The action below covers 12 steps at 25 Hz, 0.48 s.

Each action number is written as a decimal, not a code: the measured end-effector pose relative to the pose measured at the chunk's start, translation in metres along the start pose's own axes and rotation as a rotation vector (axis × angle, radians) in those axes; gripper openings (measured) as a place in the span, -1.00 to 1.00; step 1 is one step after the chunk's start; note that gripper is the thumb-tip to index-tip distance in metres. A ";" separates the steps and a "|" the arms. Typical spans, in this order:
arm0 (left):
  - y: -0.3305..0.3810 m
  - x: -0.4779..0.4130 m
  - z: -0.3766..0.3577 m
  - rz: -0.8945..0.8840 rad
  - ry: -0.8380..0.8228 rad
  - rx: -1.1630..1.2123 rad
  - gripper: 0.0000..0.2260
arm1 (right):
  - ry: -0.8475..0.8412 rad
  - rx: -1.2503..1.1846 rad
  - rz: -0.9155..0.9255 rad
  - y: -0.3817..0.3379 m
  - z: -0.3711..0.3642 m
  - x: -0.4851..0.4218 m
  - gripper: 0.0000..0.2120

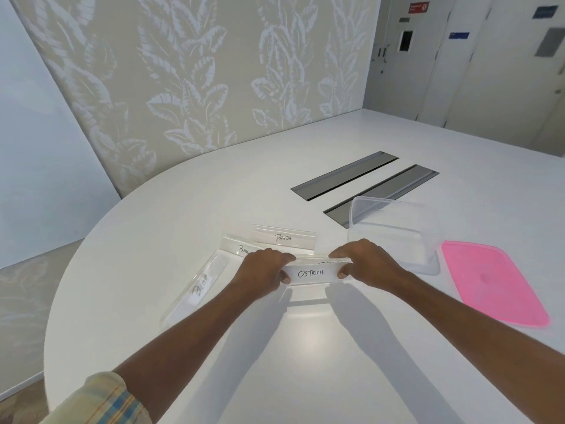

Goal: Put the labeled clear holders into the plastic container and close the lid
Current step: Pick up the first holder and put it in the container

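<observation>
A clear holder labeled OSTRICH (312, 273) is lifted a little above the white table, gripped at its two ends by my left hand (263, 270) and my right hand (363, 263). Three more clear holders lie on the table to the left: PANDA (284, 238), one starting PENG (237, 247) partly hidden by my left hand, and BEAR (198, 287). The clear plastic container (394, 232) stands open just right of my right hand. Its pink lid (492, 286) lies flat on the table further right.
Two grey cable slots (345, 174) (385, 191) are set into the white table (305, 347) behind the container. The table's curved edge runs along the left. A patterned wall stands behind, doors at the far right.
</observation>
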<state>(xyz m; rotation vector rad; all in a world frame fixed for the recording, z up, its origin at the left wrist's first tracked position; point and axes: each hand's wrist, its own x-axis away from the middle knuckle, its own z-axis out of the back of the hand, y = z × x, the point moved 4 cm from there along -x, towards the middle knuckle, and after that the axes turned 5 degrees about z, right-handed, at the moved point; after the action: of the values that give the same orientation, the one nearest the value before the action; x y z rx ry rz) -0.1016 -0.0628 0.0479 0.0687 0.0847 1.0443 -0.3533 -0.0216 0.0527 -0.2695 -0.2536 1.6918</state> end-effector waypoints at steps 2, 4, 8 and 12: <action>0.020 -0.019 0.011 -0.032 0.026 -0.024 -0.54 | 0.027 -0.016 -0.012 0.018 0.019 0.002 -0.57; 0.040 -0.038 0.024 -0.055 0.047 -0.042 -0.55 | 0.069 -0.024 -0.011 0.034 0.039 0.003 -0.57; 0.075 -0.076 0.052 -0.088 0.096 -0.050 -0.57 | 0.131 -0.019 -0.025 0.068 0.080 0.000 -0.62; 0.110 -0.114 0.075 -0.119 0.111 -0.020 -0.61 | 0.171 -0.032 -0.048 0.102 0.118 -0.004 -0.61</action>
<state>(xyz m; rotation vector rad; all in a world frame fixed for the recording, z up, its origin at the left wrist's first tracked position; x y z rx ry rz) -0.2453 -0.1081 0.1378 -0.0130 0.1771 0.9298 -0.4862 -0.0407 0.1322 -0.4265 -0.1588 1.6075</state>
